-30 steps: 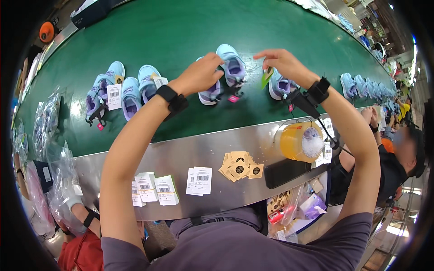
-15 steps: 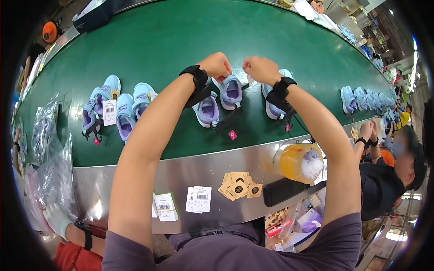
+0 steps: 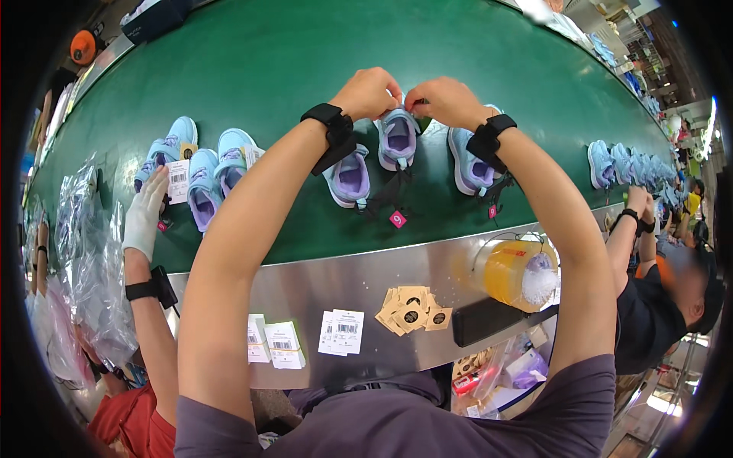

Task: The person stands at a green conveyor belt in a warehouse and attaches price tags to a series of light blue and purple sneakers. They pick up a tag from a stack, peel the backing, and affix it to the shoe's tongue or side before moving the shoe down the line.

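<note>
My left hand point(image 3: 371, 93) and my right hand point(image 3: 447, 101) meet over the far end of a light blue child's sneaker point(image 3: 399, 143) with a lilac lining. The fingers of both are pinched together there; what lies between them is too small to make out. Left of this shoe, partly behind my left wrist, is a matching sneaker point(image 3: 348, 180). Black ties and a pink square tag point(image 3: 398, 219) are at their heels. Another blue sneaker point(image 3: 475, 169) sits under my right wrist, partly hidden.
A co-worker's white-gloved hand point(image 3: 142, 221) touches a tagged pair of sneakers at left. White barcode tags point(image 3: 341, 333), brown paper tags point(image 3: 413, 309), a black phone-like slab point(image 3: 489, 321) and a yellow tub point(image 3: 510, 267) line the metal edge. Clear plastic bags point(image 3: 80, 244) lie far left.
My right hand has moved left to meet my left hand over the sneaker. The co-worker's gloved hand has come up from the lower left onto the left-hand shoes.
</note>
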Demonstrator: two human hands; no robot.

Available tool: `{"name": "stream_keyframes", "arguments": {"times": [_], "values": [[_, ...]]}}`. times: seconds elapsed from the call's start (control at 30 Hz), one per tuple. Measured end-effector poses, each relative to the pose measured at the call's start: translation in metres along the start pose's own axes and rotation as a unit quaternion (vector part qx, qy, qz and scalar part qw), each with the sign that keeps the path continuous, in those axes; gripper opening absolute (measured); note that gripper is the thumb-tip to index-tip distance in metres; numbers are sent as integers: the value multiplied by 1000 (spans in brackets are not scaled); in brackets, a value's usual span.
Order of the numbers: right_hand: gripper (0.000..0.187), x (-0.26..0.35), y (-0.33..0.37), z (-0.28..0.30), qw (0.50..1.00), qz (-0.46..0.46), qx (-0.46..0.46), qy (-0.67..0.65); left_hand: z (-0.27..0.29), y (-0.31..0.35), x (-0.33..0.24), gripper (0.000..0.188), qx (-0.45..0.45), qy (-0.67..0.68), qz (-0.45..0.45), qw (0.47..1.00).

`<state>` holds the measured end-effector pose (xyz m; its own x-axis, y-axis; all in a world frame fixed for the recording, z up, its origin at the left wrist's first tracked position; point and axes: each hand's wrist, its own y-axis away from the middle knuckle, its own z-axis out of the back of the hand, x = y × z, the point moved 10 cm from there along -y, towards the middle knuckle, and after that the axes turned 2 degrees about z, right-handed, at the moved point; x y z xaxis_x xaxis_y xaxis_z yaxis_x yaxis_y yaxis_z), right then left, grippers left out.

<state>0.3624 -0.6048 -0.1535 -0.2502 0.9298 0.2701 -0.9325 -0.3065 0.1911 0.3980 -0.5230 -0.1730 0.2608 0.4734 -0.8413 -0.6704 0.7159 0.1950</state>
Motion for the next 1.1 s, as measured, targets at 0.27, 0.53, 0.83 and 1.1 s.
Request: {"name": "stream_keyframes", "arguments": {"times": [0.27,0.53,0.83,1.1], "values": [[16,-3,-3,1,999,-24,18,-45,0,3,8,12,13,35,20,999],[18,7,-7,-11,993,18,-38,-109,1,7,11,10,-43,88,18,995],[26,-11,3,16,958,-32,-177,-221,14,29,-16,24,-163,-90,-57,981],[26,7,10,7,723,-85,-67,-683,14,48,20,24,-58,528,40,846]]}}
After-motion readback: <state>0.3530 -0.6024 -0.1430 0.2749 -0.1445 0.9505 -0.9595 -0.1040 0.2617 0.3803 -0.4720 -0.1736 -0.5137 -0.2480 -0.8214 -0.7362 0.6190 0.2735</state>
